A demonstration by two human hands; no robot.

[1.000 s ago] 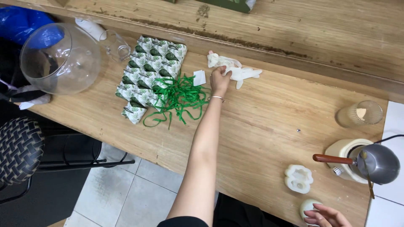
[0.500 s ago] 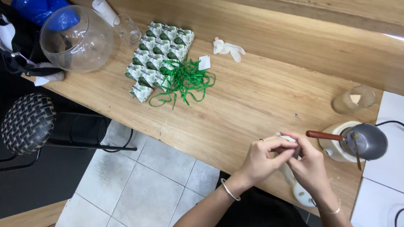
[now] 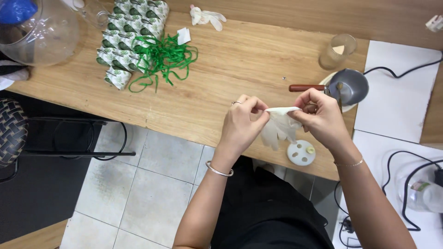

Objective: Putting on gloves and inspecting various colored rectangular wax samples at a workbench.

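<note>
Both hands hold a thin white disposable glove [image 3: 279, 127] over the near edge of the wooden table [image 3: 240, 60]. My left hand [image 3: 242, 121] pinches the glove's cuff on one side, my right hand [image 3: 320, 115] pinches it on the other, and the cuff is stretched between them. The glove's fingers hang down limp. Just below them a white round mould [image 3: 301, 152] with small holes lies on the table. A second white glove [image 3: 206, 17] lies crumpled at the far side of the table.
A small metal pot with a red-brown handle [image 3: 344, 86] stands by my right hand, a glass cup [image 3: 337, 50] behind it. Green ribbon shreds [image 3: 161, 60] lie on patterned paper [image 3: 123, 34] at the left, beside a clear glass bowl [image 3: 39, 30]. Black cables [image 3: 406, 152] run at the right.
My left hand came back from the far gloves with one glove. Both hands now stretch its cuff open near the table edge. The view shifted right.
</note>
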